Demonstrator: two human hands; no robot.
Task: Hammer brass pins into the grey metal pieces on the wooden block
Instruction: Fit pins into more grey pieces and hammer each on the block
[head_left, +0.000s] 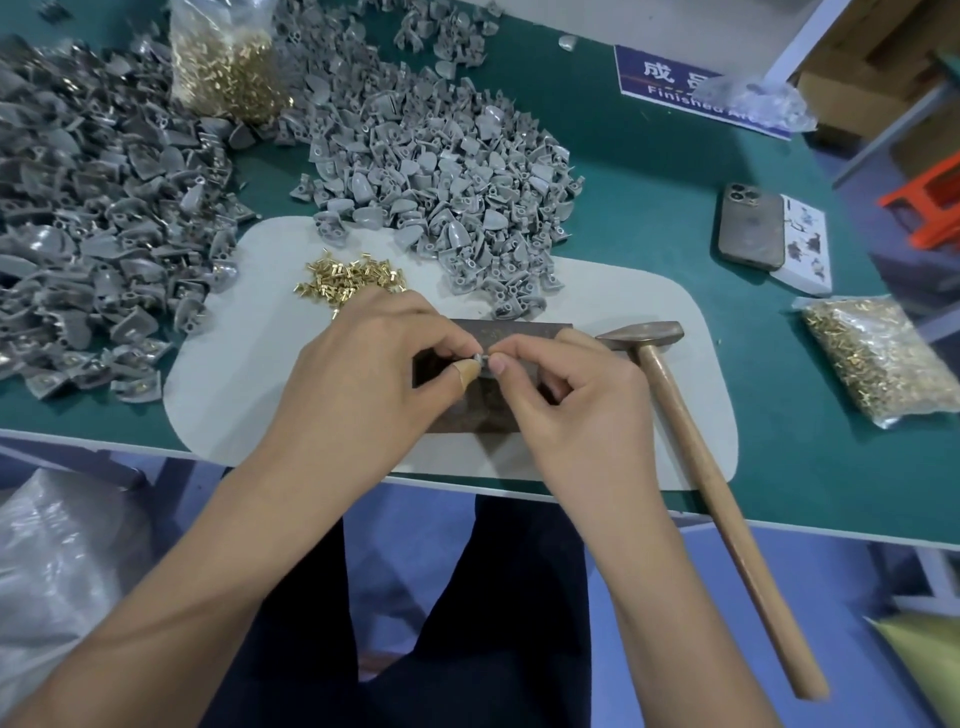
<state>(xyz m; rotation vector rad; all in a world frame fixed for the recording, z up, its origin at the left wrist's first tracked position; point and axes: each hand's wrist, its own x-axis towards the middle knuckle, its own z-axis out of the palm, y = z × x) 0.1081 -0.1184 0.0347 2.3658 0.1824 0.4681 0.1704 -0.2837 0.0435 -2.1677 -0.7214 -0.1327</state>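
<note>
Both hands meet over the wooden block (524, 332) at the centre of the bench. The left hand (363, 364) and the right hand (576, 395) are each closed in a fingertip pinch on one small grey metal piece (480, 359), held just above or on the block; I cannot tell whether a pin already sits in it. A plaster wraps the left thumb.

The piece looks like a stiff, light casting with a curved shell, likely to rock on the wood, so I would hold it by its flat edges, clear of the hole. The brass pins (348, 278) lie loose at about eleven o'clock from the block: tiny, smooth, apt to roll, best taken by the shank between two fingertips.

The hammer (691, 426) lies untouched at three o'clock, its head touching or nearly touching the block, its wooden handle overhanging the bench edge.

The block rests on a pale mat (234, 364) over a green tabletop (810, 467). Heaps of grey pieces (441, 171) crowd twelve and nine o'clock; a phone (750, 223) and a bag of pins (878, 353) sit off at two and three o'clock. Swing room looks tight.
</note>
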